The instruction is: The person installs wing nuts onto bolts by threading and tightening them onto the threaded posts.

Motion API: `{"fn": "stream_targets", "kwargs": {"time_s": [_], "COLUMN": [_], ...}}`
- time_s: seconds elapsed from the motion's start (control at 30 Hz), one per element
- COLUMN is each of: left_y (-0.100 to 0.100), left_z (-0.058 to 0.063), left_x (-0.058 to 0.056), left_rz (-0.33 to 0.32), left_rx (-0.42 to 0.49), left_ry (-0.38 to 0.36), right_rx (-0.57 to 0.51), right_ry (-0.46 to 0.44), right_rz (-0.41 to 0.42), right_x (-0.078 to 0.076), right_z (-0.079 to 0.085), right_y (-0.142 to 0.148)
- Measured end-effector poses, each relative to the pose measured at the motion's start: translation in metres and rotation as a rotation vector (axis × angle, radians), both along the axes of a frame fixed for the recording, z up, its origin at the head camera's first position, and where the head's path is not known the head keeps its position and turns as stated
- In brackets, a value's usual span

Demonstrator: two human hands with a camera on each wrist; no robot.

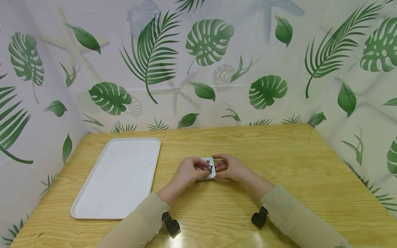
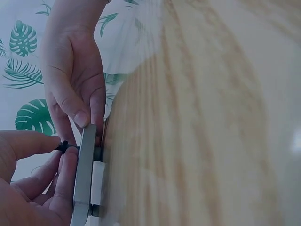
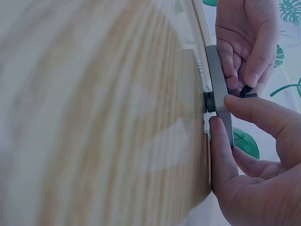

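A small, pale rectangular plate (image 1: 212, 175) sits between both hands on the wooden table, right of the tray. My left hand (image 1: 190, 169) pinches a small dark piece (image 2: 63, 146) between thumb and fingertips, against the plate's upper face; its exact kind is unclear. With thumb and fingers my right hand (image 1: 231, 167) holds the right edge of the plate, steadying it from the side. Short dark feet (image 3: 209, 102) show under the plate in both wrist views. A round dark-rimmed spot (image 1: 208, 161) marks the plate's far part; the fingers hide much of the rest.
A white rectangular tray (image 1: 119, 175) lies on the left side of the wooden table (image 1: 279, 151). Behind and at the sides hangs a leaf-patterned cloth (image 1: 229, 103). Dark wrist cameras (image 1: 170, 224) are strapped over the beige sleeves.
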State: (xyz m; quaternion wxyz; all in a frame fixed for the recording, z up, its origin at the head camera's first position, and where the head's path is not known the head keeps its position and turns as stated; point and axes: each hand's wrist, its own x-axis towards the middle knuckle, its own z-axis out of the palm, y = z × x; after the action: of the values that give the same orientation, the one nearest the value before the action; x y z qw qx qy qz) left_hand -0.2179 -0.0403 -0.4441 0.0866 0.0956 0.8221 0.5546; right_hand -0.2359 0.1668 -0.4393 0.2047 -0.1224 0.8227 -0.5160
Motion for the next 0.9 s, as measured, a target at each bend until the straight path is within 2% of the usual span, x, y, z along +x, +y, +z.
{"fn": "stream_targets", "kwargs": {"time_s": [0.33, 0.57, 0.9], "left_y": [0.0013, 0.0039, 0.0055], "left_z": [-0.0024, -0.0012, -0.0002], "left_x": [-0.0034, -0.0037, -0.0036], "left_rz": [0.031, 0.053, 0.061], "left_rx": [0.125, 0.118, 0.09], "left_ry": [-0.073, -0.086, -0.068], "right_rx": [0.004, 0.016, -0.013], "right_ry": [0.001, 0.003, -0.017], "right_rz": [-0.008, -0.012, -0.018], "right_x": [0.0013, 0.001, 0.0015], "right_z": [0.0026, 0.0019, 0.0004], "right_y": [-0.0005, -0.0012, -0.0008]}}
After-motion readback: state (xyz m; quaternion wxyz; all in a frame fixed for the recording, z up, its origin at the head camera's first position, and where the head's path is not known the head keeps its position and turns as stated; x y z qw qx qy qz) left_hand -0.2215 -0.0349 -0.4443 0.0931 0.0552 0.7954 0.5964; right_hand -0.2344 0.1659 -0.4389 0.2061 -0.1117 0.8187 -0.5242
